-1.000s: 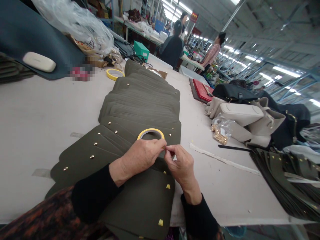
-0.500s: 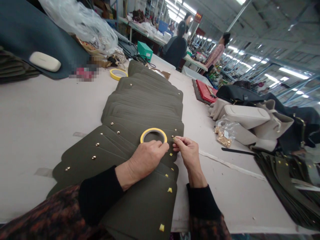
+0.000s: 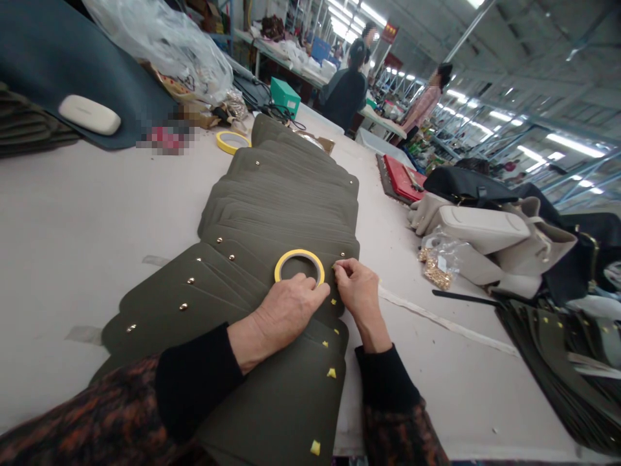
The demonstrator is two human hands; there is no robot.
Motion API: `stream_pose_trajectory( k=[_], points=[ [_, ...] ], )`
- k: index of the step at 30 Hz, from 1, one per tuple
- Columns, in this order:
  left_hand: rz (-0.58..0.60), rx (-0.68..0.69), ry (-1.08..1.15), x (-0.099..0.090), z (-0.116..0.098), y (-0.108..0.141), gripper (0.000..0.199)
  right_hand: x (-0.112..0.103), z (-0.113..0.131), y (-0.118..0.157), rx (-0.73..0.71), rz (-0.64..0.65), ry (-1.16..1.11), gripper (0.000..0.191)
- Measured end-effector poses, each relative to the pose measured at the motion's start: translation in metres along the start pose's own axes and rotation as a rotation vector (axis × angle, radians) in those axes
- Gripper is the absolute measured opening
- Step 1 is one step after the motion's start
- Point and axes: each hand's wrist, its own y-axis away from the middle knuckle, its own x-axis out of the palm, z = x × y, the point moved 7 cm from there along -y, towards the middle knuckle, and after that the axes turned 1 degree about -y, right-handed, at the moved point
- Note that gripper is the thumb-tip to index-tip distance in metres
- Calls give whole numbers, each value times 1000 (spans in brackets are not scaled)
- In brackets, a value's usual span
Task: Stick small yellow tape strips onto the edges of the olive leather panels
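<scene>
Compared with a second ago, hands now apart; they met at the roll's right side then. Right hand [image 3: 358, 288] now at right edge of the olive panels [image 3: 281, 213], finger and thumb pinching a tape bit [image 3: 334, 266] against the surface; the stud seen beside those fingertips half a second ago is out of sight. Left hand [image 3: 288, 310] still grips the yellow tape roll [image 3: 299, 253] by its near rim, fingers curled; roll lies on the panels, left of the right hand.

Near: smooth matte panels, rounded corners, fanned in overlapping layers, small yellow tape pieces [image 3: 331, 373] along the right side. Round shiny metal studs [image 3: 191, 281] mid-stack, left and right. Right: thin dark strips [image 3: 538, 362] in a layered bundle, crinkly clear bag [image 3: 436, 268] of gold-coloured bits, boxy cream bags [image 3: 485, 226], slouchy black ones [image 3: 466, 183] behind.

Far: second yellow roll [image 3: 219, 143] flat on the pale table [image 3: 72, 233], oval white case [image 3: 90, 114] far left, wrinkled clear plastic [image 3: 165, 48], flat red piece [image 3: 400, 177] right, green box [image 3: 285, 98], people [image 3: 345, 97] beyond.
</scene>
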Motion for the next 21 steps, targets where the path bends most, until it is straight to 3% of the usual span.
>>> stream_pose_trajectory(
  k=[6,9,11,13,21],
  points=[
    [-32,13,-41,-3,1,3,9,-15,-8,7,-34,-69,37,30],
    [-52,32,-71,-4,0,1,8,-21,-2,13,-201,-84,-15,19],
    [-55,45,-72,-3,-1,0,9,-16,7,15,-322,-39,40,20],
    [-55,49,-62,-3,0,-1,9,-7,11,14,-355,-1,112,21],
    [-67,71,89,-14,6,1,18,1,4,-2,-91,49,156,20]
  ],
)
